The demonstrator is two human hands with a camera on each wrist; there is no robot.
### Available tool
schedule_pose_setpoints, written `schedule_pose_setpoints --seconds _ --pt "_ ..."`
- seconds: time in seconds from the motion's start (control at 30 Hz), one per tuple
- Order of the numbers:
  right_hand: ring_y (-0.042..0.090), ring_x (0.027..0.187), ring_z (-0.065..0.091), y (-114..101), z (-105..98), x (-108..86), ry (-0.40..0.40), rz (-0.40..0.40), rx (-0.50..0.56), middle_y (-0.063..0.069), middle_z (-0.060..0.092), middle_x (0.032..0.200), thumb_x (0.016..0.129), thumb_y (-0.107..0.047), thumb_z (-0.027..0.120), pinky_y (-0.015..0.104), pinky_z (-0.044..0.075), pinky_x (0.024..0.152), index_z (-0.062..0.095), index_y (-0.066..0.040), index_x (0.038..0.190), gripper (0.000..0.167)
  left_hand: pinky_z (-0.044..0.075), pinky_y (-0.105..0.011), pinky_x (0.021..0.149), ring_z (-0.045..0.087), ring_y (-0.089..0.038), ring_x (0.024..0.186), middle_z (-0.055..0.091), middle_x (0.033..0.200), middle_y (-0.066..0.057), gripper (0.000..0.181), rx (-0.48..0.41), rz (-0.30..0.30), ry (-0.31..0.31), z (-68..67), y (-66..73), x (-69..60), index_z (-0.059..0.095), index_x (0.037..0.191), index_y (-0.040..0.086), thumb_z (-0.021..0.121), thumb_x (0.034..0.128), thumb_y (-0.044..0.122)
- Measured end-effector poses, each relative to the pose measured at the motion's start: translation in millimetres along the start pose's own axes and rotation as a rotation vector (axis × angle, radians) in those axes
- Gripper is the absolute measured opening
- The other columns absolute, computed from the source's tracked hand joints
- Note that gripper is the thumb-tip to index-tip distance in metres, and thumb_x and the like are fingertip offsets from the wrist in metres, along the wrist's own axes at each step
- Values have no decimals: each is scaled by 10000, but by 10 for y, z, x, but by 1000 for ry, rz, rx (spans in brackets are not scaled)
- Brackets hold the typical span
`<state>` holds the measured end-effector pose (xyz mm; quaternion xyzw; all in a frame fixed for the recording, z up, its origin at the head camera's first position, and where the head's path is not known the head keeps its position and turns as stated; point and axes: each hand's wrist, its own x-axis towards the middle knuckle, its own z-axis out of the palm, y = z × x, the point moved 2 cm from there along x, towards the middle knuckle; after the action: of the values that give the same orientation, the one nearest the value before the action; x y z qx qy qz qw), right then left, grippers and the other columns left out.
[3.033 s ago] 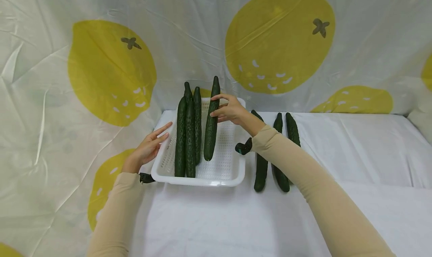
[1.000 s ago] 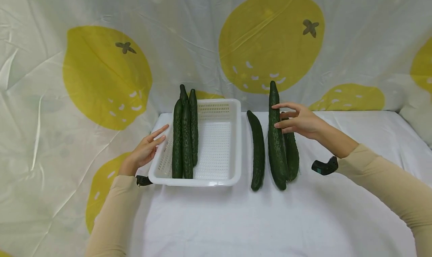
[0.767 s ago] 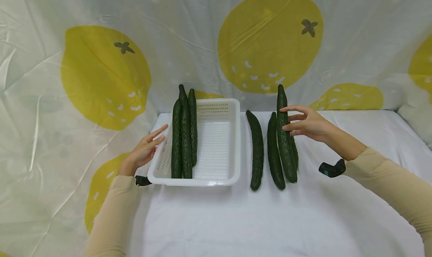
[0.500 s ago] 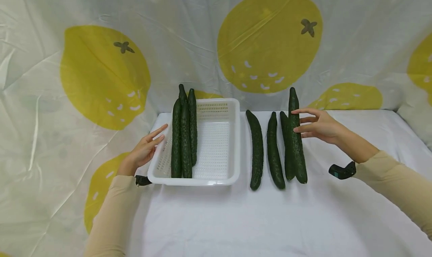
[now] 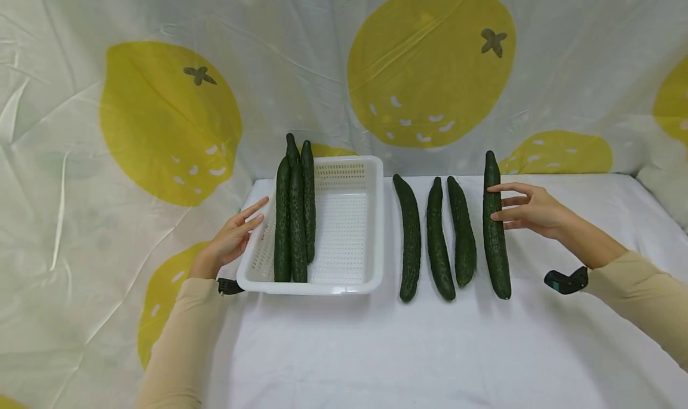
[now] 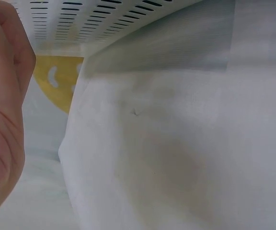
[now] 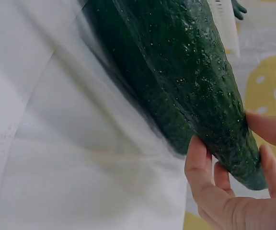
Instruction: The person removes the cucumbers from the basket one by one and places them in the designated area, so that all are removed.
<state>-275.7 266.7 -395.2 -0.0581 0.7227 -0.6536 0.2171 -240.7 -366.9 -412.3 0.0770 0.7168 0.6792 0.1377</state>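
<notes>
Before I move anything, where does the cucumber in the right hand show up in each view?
Head: the held cucumber is right of centre, in the right hand.
Left wrist: not in this picture.
Right wrist: the held cucumber slants from the top edge down to the right hand at lower right.
Shared landmark: the white basket, just left of centre (head), along the top (left wrist), a sliver near the top right (right wrist).

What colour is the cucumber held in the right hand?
Dark green; the held cucumber shows best in the right wrist view.
</notes>
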Motion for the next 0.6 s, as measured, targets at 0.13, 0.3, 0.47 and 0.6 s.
schedule_pose_setpoints --seconds 0.13,0.3,0.47,0.6 --pt "126 945 640 64 -34 11 16 2 -16 335 206 1490 912 27 696 353 571 803 574 -250 1371 550 343 -121 418 375 4 423 516 937 45 518 -14 -1 -1 15 8 -2 328 1576 256 455 1083 162" --pt "144 914 642 176 -83 48 34 -5 -64 307 293 1413 903 17 712 358 576 790 578 -229 1371 546 343 -120 411 399 5 420 528 794 71 517 -26 -3 -2 30 11 -5 331 1575 254 459 1082 164" --pt "133 899 654 223 -86 56 32 -7 -102 371 253 1447 888 2 733 354 576 781 549 -169 1399 570 360 -115 425 429 3 446 552 876 54 510 -25 4 -1 16 -3 -3 351 1568 266 458 1082 154" --pt "135 905 659 244 -84 70 42 -11 -141 400 250 1449 875 -8 748 366 578 783 502 -95 1430 614 359 -112 426 418 6 442 531 991 40 506 -18 7 0 5 -13 5 361 1564 270 459 1082 153"
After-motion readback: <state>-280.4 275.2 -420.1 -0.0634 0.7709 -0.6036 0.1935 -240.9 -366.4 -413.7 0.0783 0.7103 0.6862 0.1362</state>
